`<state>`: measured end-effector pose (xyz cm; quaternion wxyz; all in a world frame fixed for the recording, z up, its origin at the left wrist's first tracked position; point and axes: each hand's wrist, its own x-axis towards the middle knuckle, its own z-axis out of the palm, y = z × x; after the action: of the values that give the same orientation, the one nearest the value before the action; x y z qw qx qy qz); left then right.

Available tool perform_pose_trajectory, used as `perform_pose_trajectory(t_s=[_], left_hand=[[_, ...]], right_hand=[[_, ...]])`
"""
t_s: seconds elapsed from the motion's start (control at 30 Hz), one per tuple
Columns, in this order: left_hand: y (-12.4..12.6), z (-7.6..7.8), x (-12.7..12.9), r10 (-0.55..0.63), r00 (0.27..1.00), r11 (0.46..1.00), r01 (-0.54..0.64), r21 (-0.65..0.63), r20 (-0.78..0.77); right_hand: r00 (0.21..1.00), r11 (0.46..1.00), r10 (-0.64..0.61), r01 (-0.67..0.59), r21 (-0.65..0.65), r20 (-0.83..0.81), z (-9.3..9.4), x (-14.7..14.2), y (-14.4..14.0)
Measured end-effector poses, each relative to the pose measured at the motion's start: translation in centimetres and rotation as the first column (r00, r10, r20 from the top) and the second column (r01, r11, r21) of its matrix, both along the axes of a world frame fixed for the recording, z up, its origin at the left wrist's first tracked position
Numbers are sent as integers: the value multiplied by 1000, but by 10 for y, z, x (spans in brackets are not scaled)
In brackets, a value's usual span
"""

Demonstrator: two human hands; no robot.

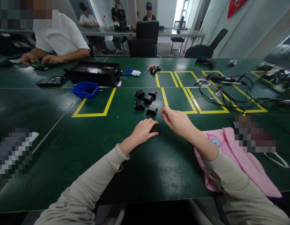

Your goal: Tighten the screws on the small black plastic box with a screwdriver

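Clock: read from the small black box [156, 129] between the hands, with twelve at the far side of the surface [126, 175].
Small black box: on the surface near its middle, partly covered by fingers.
Left hand [143, 130]: at nine o'clock; its grip is clamped on the box — fingers over the top, thumb along the near side.
Right hand [176, 121]: between two and three o'clock; its grip is pinched together on a thin dark tool [161, 122], which slants down to the box's upper right. Whether the tip touches cannot be told.
Other black boxes: five in a loose group at eleven o'clock, the nearest box [152, 110] just beyond the left fingers.
How far along: one box seems to be mid-work, under the tool. The five lie apart from the hands; whether they are finished or waiting, the view does not settle — their detail is too small.
Small pale piece [117, 117]: loose, between nine and ten o'clock.
Blue tray [85, 89]: at ten o'clock, dark contents unclear.
Pink cloth [231, 156]: toward four o'clock, partly under the right forearm.
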<state>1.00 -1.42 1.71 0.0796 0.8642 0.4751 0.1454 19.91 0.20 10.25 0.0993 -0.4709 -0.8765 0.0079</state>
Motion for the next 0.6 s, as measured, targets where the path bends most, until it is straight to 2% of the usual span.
perform_pose_trajectory(t_s=[0.2, 0.43, 0.6], left_hand=[[0, 0, 0, -1, 1000, 1000, 1, 0, 2], [0, -1, 0, 1, 1000, 1000, -1, -2, 3], [0, -1, 0, 3, 1000, 1000, -3, -6, -1]], right_hand=[[992, 991, -114, 110, 72, 52, -3, -3, -1], [999, 999, -49, 49, 14, -1, -3, -1, 1], [991, 989, -133, 131, 75, 27, -4, -2, 0]])
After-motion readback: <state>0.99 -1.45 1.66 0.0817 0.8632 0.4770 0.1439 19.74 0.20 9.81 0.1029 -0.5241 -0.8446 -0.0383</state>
